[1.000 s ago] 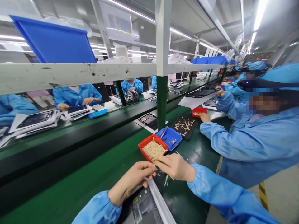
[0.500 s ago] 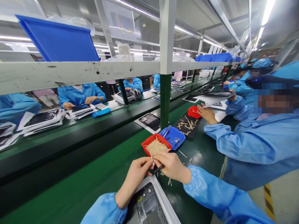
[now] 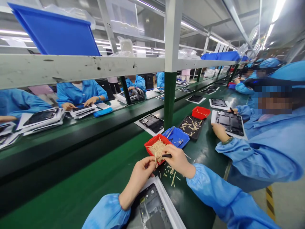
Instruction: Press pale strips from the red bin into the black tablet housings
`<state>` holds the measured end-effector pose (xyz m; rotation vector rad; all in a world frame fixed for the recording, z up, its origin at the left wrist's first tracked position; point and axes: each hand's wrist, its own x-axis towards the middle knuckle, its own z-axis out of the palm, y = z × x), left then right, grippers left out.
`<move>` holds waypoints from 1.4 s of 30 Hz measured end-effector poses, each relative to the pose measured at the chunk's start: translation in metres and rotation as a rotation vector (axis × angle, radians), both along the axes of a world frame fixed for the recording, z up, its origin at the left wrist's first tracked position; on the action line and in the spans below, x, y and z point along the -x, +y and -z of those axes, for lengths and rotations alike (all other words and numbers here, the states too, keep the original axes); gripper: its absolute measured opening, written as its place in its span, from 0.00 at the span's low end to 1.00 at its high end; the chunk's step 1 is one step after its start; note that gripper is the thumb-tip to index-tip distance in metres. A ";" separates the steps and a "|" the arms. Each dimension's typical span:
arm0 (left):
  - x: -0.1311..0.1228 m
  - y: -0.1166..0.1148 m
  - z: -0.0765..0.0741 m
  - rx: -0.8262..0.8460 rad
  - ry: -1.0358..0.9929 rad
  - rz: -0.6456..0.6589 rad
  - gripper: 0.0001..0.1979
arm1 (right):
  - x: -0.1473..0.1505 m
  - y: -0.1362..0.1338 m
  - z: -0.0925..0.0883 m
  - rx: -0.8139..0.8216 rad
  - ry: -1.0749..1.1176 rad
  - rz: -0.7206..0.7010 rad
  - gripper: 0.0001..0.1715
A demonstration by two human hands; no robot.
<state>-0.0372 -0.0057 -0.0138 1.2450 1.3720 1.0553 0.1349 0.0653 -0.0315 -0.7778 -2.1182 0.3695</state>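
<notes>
Head view, by near edge of red tray [image 3: 147,148], left hand [image 3: 140,172] pinching pale strip [image 3: 155,157], right hand [image 3: 178,161] gripping dark tool [image 3: 167,156].

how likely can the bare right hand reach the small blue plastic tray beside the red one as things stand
Probably yes: the right hand is close in front of the small blue tray with nothing visible blocking the way, though it holds a slim black tool.

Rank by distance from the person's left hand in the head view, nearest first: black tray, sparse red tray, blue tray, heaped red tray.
1. heaped red tray, just beyond the left hand
2. blue tray, behind, rightward
3. black tray, farther right
4. sparse red tray, beyond that
</notes>
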 end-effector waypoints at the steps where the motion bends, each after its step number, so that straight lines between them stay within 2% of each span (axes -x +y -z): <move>1: 0.000 0.000 0.001 0.001 -0.011 -0.004 0.18 | -0.001 0.001 0.000 -0.017 0.004 0.001 0.09; 4: 0.000 0.000 0.003 0.006 -0.033 -0.019 0.18 | 0.000 -0.001 0.003 -0.070 -0.012 -0.036 0.15; 10: 0.003 0.000 0.006 0.012 -0.067 -0.027 0.19 | 0.003 -0.015 0.005 -0.160 -0.068 -0.127 0.08; 21: -0.002 -0.002 0.005 -0.054 -0.011 -0.063 0.18 | 0.005 -0.022 0.006 -0.184 -0.199 -0.117 0.10; 23: -0.002 -0.003 0.006 -0.066 0.007 -0.079 0.18 | 0.005 -0.023 0.007 -0.144 -0.190 -0.110 0.10; 27: -0.003 -0.003 0.006 -0.069 0.017 -0.068 0.19 | 0.004 -0.014 0.007 0.039 -0.041 -0.070 0.05; 30: -0.003 -0.003 0.005 -0.060 0.028 -0.050 0.17 | 0.002 -0.004 0.004 0.151 0.107 -0.040 0.06; 33: -0.004 -0.004 0.004 -0.051 0.045 -0.033 0.17 | -0.001 0.002 -0.001 0.294 0.201 -0.070 0.11; 36: -0.005 -0.004 0.004 -0.043 0.066 -0.015 0.17 | -0.002 0.001 -0.003 0.416 0.180 -0.120 0.11; 42: -0.004 -0.004 0.007 -0.064 0.131 0.002 0.17 | -0.002 -0.001 -0.004 0.487 0.161 -0.157 0.09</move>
